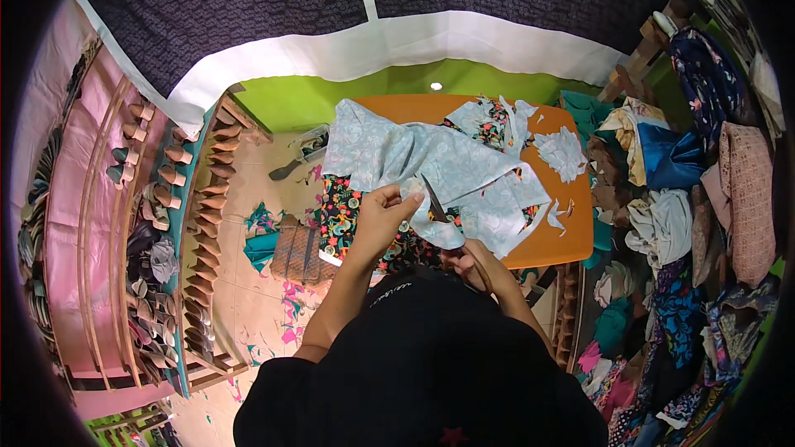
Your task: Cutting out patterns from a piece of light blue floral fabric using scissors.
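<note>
Between the fingers of my left hand is an edge of pale blue cloth, whose other face is a black floral print. My right hand grips a pair of scissors, the dark blades pointing up and away beside the left fingertips, against the cloth. Its handles are partly hidden by the fingers. The cloth spreads across an orange table and hangs over the left edge. Cut scraps of the same pale cloth lie at the table's far right.
Wooden racks with rows of shoe lasts stand on the left. Heaped fabrics fill the right side. A brown woven bag sits on the floor left of the table, among colourful scraps. Dark patterned cloth hangs ahead.
</note>
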Action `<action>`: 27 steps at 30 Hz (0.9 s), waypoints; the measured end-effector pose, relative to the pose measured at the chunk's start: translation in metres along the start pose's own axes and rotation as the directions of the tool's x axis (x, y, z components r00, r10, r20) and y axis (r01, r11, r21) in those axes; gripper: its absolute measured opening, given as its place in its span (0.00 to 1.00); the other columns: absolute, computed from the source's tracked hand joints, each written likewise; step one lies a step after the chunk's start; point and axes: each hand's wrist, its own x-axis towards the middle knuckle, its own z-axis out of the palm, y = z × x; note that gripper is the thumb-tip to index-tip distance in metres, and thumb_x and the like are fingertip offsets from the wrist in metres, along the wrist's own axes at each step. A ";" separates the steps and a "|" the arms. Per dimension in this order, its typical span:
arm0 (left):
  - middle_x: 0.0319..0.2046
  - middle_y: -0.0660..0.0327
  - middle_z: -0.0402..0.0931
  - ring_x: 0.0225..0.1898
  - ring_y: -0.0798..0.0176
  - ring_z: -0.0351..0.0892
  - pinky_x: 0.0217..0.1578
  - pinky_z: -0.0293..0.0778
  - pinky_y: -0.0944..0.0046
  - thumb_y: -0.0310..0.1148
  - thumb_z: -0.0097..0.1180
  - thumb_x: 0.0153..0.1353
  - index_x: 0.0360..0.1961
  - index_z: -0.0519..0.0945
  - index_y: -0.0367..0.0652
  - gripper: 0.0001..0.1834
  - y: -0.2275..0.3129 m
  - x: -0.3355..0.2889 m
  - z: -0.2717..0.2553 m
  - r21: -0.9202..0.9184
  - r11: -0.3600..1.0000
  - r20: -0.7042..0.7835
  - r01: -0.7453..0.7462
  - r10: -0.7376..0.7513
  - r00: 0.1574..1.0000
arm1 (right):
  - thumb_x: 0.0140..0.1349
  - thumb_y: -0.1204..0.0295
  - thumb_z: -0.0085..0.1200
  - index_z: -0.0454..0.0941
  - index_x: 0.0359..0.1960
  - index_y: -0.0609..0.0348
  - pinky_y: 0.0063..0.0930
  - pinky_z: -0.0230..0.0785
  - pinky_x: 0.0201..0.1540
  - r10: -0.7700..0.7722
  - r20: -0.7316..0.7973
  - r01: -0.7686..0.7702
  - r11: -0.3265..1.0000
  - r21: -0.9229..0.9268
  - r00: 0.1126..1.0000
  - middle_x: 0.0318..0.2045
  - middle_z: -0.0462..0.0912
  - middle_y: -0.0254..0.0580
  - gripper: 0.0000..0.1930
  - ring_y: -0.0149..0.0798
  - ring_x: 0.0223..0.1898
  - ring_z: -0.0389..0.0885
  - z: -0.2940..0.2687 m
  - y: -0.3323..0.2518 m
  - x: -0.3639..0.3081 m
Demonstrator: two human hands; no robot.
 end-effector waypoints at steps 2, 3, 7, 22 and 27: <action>0.17 0.72 0.67 0.17 0.81 0.58 0.17 0.52 0.78 0.30 0.55 0.52 0.25 0.75 0.36 0.07 -0.005 0.001 -0.003 0.091 0.995 0.017 0.028 -0.030 0.999 | 0.41 0.28 0.33 0.68 0.26 0.65 0.22 0.57 0.20 0.046 0.037 -0.049 0.994 0.093 0.998 0.14 0.64 0.32 0.43 0.27 0.17 0.62 0.000 -0.001 -0.001; 0.17 0.72 0.67 0.17 0.81 0.58 0.17 0.52 0.78 0.30 0.55 0.52 0.25 0.75 0.36 0.07 -0.007 0.002 -0.003 0.091 0.995 0.018 0.028 -0.030 0.999 | 0.40 0.27 0.32 0.68 0.28 0.65 0.22 0.56 0.19 0.087 0.079 -0.101 0.978 0.182 0.993 0.14 0.63 0.31 0.44 0.26 0.16 0.61 -0.001 -0.001 -0.001; 0.19 0.68 0.72 0.19 0.80 0.64 0.19 0.58 0.79 0.30 0.56 0.51 0.28 0.76 0.34 0.08 -0.006 0.002 -0.002 0.055 0.997 0.034 0.056 -0.058 0.998 | 0.37 0.26 0.29 0.69 0.29 0.66 0.21 0.57 0.18 0.053 0.107 -0.067 0.990 0.127 0.993 0.14 0.64 0.31 0.47 0.26 0.16 0.61 -0.003 0.009 0.000; 0.20 0.66 0.74 0.20 0.80 0.66 0.20 0.60 0.79 0.28 0.56 0.50 0.28 0.76 0.32 0.08 -0.012 0.007 -0.003 0.123 0.990 0.033 0.074 -0.078 0.996 | 0.44 0.29 0.26 0.68 0.22 0.63 0.22 0.56 0.18 0.013 0.027 -0.009 0.990 -0.143 1.000 0.12 0.64 0.33 0.42 0.28 0.15 0.62 -0.003 0.019 0.007; 0.20 0.67 0.73 0.20 0.80 0.65 0.19 0.59 0.78 0.28 0.56 0.50 0.28 0.77 0.32 0.08 -0.008 0.007 -0.005 0.179 0.979 0.054 0.093 -0.105 0.993 | 0.49 0.32 0.28 0.68 0.26 0.62 0.23 0.56 0.21 -0.062 0.038 0.060 0.997 0.043 0.997 0.14 0.62 0.33 0.38 0.29 0.16 0.61 -0.003 0.001 0.004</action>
